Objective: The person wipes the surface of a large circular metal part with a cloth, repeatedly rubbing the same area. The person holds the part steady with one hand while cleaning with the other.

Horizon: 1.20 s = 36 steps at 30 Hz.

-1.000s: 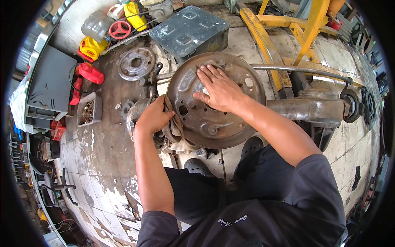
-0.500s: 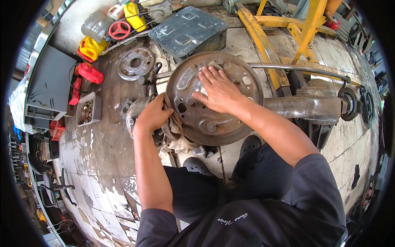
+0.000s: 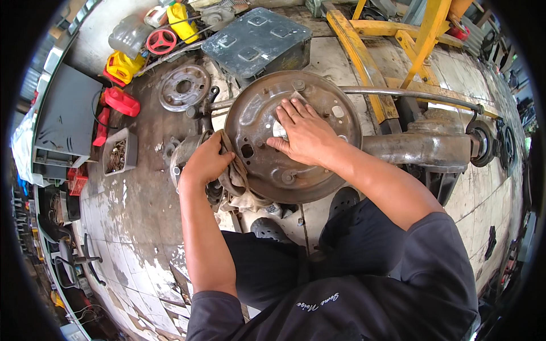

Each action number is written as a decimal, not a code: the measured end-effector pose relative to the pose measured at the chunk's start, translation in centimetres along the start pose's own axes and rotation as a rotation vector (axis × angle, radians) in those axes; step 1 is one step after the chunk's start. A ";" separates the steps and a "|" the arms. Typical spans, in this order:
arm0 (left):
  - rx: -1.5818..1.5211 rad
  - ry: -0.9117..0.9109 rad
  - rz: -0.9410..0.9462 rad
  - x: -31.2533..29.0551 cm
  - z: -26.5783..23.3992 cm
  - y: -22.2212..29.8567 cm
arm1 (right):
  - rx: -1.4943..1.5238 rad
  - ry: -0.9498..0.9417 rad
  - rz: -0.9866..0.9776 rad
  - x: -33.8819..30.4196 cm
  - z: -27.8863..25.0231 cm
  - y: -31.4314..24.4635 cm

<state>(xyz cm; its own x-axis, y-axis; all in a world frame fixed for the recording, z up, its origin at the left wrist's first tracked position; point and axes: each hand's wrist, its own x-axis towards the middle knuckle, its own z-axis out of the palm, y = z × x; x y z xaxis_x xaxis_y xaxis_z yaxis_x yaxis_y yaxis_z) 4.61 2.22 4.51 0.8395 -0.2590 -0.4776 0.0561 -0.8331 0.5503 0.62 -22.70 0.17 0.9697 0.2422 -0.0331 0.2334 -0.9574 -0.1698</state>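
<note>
A round brown metal backing plate (image 3: 267,176) with several holes and raised ribs stands in front of me, mounted on an axle housing (image 3: 392,149). My right hand (image 3: 304,133) lies flat on its face, fingers stretched and slightly apart. A small greyish-brown piece (image 3: 300,98), perhaps sandpaper, shows beyond the fingertips and partly under them. At the plate's left rim, my left hand (image 3: 206,162) is closed on a dirty brown rag (image 3: 236,173), which hangs down along the edge. Part of the rag is hidden behind the hand.
A dark lidded box (image 3: 256,42) sits behind the plate. Yellow steel frame beams (image 3: 364,62) stand at the far right. On the left floor are a round metal disc (image 3: 183,87), a grey bin of small parts (image 3: 120,152) and a red container (image 3: 121,102).
My right hand has slid slightly right and down over the plate, and the small piece at its fingertips has moved too. The left hand stays on the rag. The view has shifted slightly.
</note>
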 end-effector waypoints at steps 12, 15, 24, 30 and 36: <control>-0.018 0.011 0.044 0.7 0.2 -1.0 | 0.023 0.027 0.092 -0.5 -0.3 -0.1; -0.016 0.013 0.066 0.3 0.2 -0.9 | 0.032 -0.015 0.071 -1.0 -0.6 -0.5; -0.002 0.072 0.067 0.8 0.5 -1.2 | 0.027 0.038 0.063 -0.2 -0.3 0.3; -0.039 0.024 0.122 1.1 0.4 -1.6 | 0.041 0.066 0.009 0.4 -0.2 0.5; -0.018 0.049 0.086 0.8 0.4 -1.4 | 0.066 -0.017 -0.029 0.4 -0.7 -0.6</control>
<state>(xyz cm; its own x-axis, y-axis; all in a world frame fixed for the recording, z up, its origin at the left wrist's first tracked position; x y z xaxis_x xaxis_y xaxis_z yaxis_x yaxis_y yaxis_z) 4.97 2.97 3.10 0.8668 -0.3051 -0.3943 -0.0083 -0.7996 0.6004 0.91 -22.11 0.94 0.9612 0.2725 -0.0440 0.2551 -0.9378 -0.2355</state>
